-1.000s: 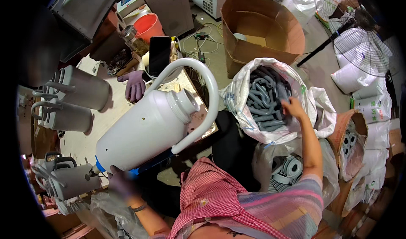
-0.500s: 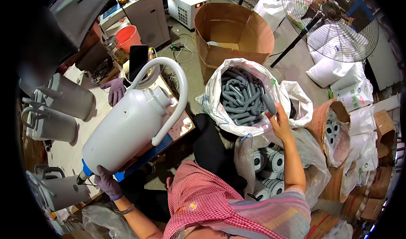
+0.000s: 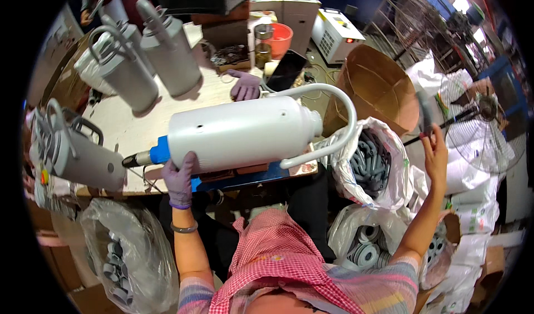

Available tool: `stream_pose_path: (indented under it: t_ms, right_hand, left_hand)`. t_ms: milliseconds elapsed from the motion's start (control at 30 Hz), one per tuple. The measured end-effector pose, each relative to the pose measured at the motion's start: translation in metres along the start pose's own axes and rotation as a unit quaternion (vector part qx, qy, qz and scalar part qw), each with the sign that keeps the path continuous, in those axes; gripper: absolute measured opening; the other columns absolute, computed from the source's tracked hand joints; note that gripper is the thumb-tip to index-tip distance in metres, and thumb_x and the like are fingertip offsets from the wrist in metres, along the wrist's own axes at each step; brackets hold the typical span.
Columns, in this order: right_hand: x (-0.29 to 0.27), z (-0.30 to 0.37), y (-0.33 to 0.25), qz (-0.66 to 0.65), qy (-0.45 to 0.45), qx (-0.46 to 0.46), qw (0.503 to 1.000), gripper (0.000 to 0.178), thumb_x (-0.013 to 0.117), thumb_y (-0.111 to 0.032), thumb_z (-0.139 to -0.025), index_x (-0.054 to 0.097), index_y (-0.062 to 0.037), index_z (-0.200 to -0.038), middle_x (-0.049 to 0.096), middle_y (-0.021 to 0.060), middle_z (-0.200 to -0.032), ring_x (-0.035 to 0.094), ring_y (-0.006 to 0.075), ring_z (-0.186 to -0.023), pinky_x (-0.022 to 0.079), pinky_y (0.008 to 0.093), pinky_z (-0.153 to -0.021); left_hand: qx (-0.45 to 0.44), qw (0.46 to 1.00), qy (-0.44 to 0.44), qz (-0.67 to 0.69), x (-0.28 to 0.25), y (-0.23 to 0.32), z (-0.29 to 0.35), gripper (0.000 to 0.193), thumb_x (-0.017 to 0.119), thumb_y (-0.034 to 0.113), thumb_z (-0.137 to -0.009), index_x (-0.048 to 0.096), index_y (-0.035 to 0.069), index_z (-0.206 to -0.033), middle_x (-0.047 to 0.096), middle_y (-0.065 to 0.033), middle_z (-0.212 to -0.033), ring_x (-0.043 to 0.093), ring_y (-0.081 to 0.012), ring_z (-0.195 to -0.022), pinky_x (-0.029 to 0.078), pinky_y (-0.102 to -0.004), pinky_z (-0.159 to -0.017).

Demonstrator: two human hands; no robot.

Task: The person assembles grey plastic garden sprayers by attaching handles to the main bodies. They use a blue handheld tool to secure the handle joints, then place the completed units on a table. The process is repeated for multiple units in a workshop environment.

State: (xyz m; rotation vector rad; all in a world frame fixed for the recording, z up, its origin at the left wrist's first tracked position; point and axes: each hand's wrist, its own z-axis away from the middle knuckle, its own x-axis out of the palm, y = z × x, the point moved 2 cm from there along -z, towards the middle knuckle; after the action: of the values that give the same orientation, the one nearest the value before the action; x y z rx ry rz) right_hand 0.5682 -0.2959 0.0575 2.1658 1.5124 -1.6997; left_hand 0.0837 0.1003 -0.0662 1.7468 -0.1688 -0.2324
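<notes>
A large light-grey jug [image 3: 239,133] with a big looped handle lies sideways along the table's near edge, its neck to the right. My left hand [image 3: 179,181], in a purple-grey glove, grips the lower rim at its base. Beside that hand, a blue and metal cylindrical piece [image 3: 150,155] with a black end meets the jug's base. My bare right hand [image 3: 435,147] is raised at the right, its fingers closed on a dark-grey curved plastic handle [image 3: 425,114], blurred by motion. Below it, a white woven bag [image 3: 345,183] holds many similar grey handles [image 3: 368,161].
Several grey jugs [image 3: 169,55] stand at the table's left. A spare glove [image 3: 245,86], a phone [image 3: 287,69] and a red bucket [image 3: 281,40] are behind the jug. A cardboard box [image 3: 378,86] and a fan [image 3: 486,111] stand right; a clear bag [image 3: 130,253] sits lower left.
The view has swung left, so the jug now looks nearly level. My right hand has lifted the grey handle away from above the woven bag. My left hand stays at the jug's base.
</notes>
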Motion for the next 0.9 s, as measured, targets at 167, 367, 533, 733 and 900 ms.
stream_pose_path:
  t_ms: [167, 367, 533, 733, 900]
  right_hand:
    - [0.041, -0.026, -0.123, -0.448, -0.204, 0.021, 0.870, 0.056, 0.059, -0.040, -0.097, 0.038, -0.0121, -0.141, 0.065, 0.0208, -0.116, 0.071, 0.0278, -0.090, 0.060, 0.0395, -0.075]
    - [0.139, -0.038, -0.245, -0.681, -0.291, -0.110, 0.663, 0.045, 0.050, -0.016, -0.100, 0.041, -0.0085, -0.143, 0.049, 0.0215, -0.129, 0.066, 0.0264, -0.088, 0.058, 0.0393, -0.073]
    - [0.180, -0.055, -0.310, -0.424, -0.253, -0.208, 0.844, 0.052, 0.055, -0.014, -0.101, 0.039, -0.0091, -0.150, 0.064, 0.0074, -0.088, 0.045, 0.0026, -0.050, 0.034, 0.0175, -0.043]
    - [0.208, -0.051, -0.334, -0.327, -0.341, -0.192, 0.860, 0.043, 0.065, -0.025, -0.097, 0.058, -0.0086, -0.136, 0.058, -0.0002, -0.075, 0.047, 0.0041, -0.065, 0.039, 0.0217, -0.058]
    - [0.221, -0.049, -0.339, -0.235, -0.338, -0.278, 0.868, 0.045, 0.067, -0.026, -0.095, 0.058, -0.0065, -0.135, 0.061, 0.0078, -0.077, 0.050, 0.0097, -0.066, 0.044, 0.0264, -0.062]
  left_hand:
    - [-0.004, 0.999, -0.016, 0.039, 0.008, 0.005, 0.001, 0.034, 0.076, 0.026, -0.089, 0.070, -0.004, -0.104, 0.070, -0.0027, -0.093, 0.058, -0.0089, -0.084, 0.048, -0.0255, -0.079]
    - [-0.029, 0.997, -0.030, 0.062, 0.011, 0.010, 0.001, 0.035, 0.077, 0.028, -0.088, 0.070, -0.003, -0.103, 0.071, -0.0035, -0.091, 0.059, -0.0091, -0.083, 0.049, -0.0259, -0.078]
    - [-0.021, 0.999, -0.025, 0.034, 0.008, 0.014, 0.002, 0.039, 0.078, 0.031, -0.086, 0.070, -0.004, -0.101, 0.071, -0.0055, -0.089, 0.060, -0.0103, -0.081, 0.050, -0.0271, -0.076]
    - [-0.018, 0.999, -0.030, 0.033, 0.009, 0.012, 0.000, 0.040, 0.078, 0.032, -0.086, 0.070, -0.004, -0.101, 0.072, -0.0073, -0.088, 0.062, -0.0111, -0.080, 0.051, -0.0279, -0.076]
    - [-0.016, 0.999, -0.038, 0.009, 0.008, 0.013, -0.002, 0.040, 0.078, 0.033, -0.086, 0.070, -0.004, -0.100, 0.072, -0.0082, -0.087, 0.063, -0.0120, -0.079, 0.051, -0.0288, -0.075]
